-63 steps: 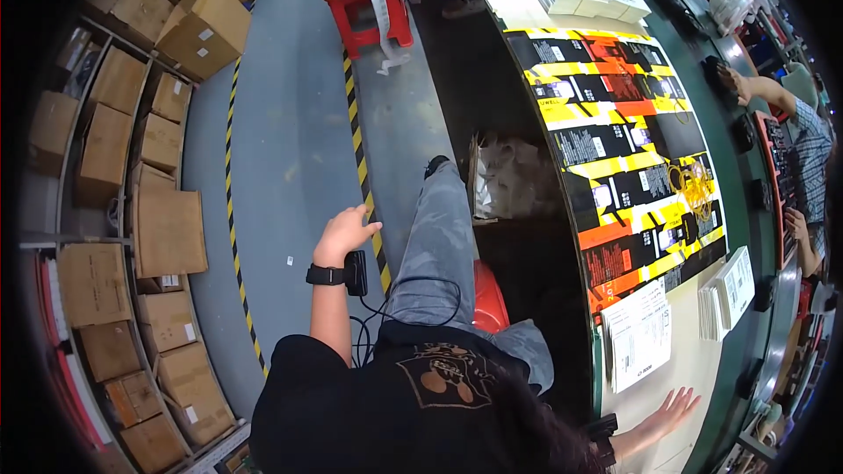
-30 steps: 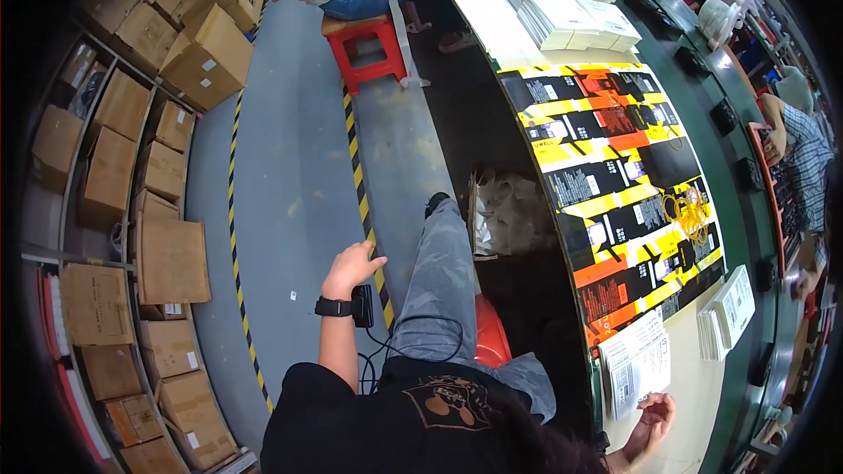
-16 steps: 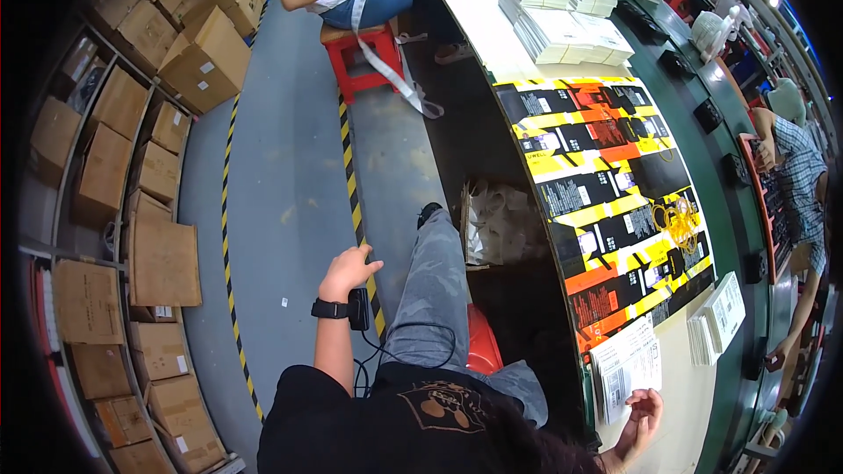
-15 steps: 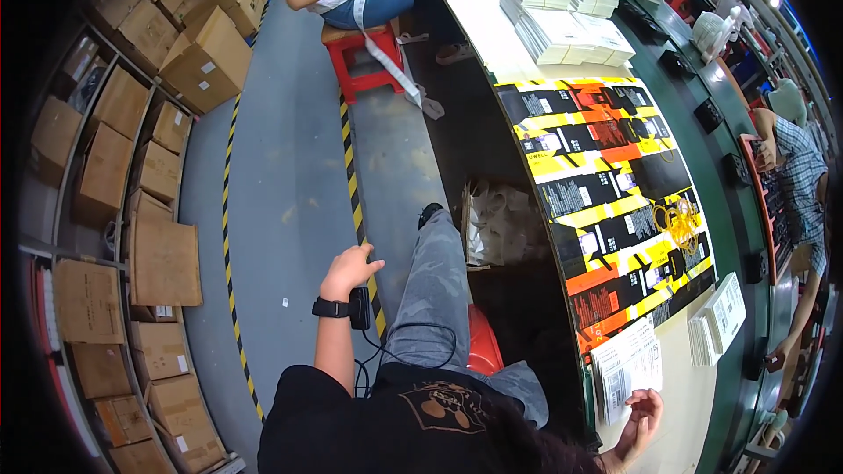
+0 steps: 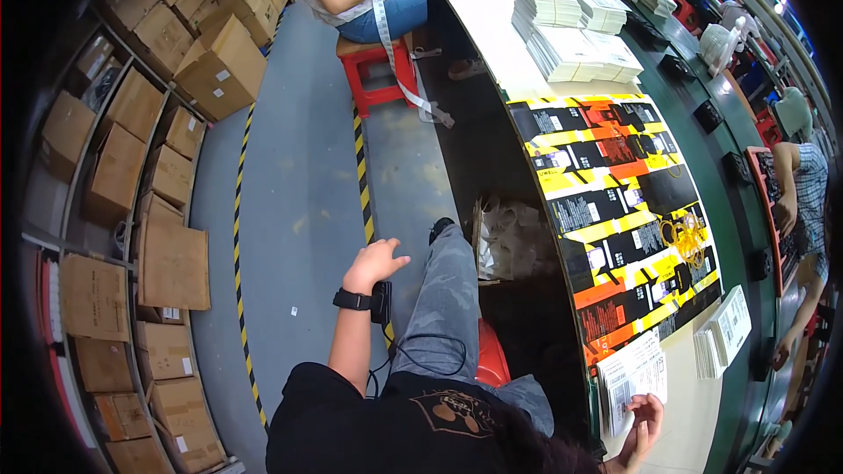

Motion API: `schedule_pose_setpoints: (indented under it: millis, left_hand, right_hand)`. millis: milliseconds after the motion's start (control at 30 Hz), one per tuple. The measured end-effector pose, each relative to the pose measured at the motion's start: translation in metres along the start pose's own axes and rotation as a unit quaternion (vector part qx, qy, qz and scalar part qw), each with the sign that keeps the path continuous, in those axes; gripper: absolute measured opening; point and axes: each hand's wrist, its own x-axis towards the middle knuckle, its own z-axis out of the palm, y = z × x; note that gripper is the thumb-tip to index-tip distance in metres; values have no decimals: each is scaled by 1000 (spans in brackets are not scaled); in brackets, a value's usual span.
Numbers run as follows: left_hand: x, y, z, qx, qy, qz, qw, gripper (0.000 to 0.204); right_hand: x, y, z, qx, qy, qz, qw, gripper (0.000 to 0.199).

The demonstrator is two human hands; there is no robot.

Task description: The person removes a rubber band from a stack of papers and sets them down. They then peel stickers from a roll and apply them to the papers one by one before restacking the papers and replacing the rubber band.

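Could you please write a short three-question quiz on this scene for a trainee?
1. Which of these is nearest to the wearer's right hand?
A) Cardboard boxes
B) Paper stack
C) Red stool

2. True or false: a black strap goes around the wrist of the wearer's left hand.

3. What colour is the tangle of bands on the patterned table covering?

Key: 1. B, at its lower corner. 2. True. 3. Yellow.
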Motion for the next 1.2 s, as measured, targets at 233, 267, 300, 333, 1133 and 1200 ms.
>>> schedule_pose_setpoints:
  millis: [233,267,300,333,1133,1200]
  left_hand:
    - [39,1,-31,-4,95,104,990,38]
    - [47,8,-41,-30,112,122,986,36]
    - [58,13,-50,-52,121,136,982,33]
    - [68,17,-59,-74,128,149,978,31]
    - [146,27,-76,-16,-51,264,963,40]
    - [128,34,-44,69,-77,232,967,54]
  right_hand:
    - [-14,-4,-12,-30,9,88,996,43]
    - [-13,-4,-11,-33,23,98,994,40]
    - [-12,-5,-10,-34,30,98,994,40]
    - [-9,-8,-9,-50,22,75,996,40]
    - [-9,1,-18,-86,108,0,991,32]
    - [-9,5,-24,-85,104,-6,991,30]
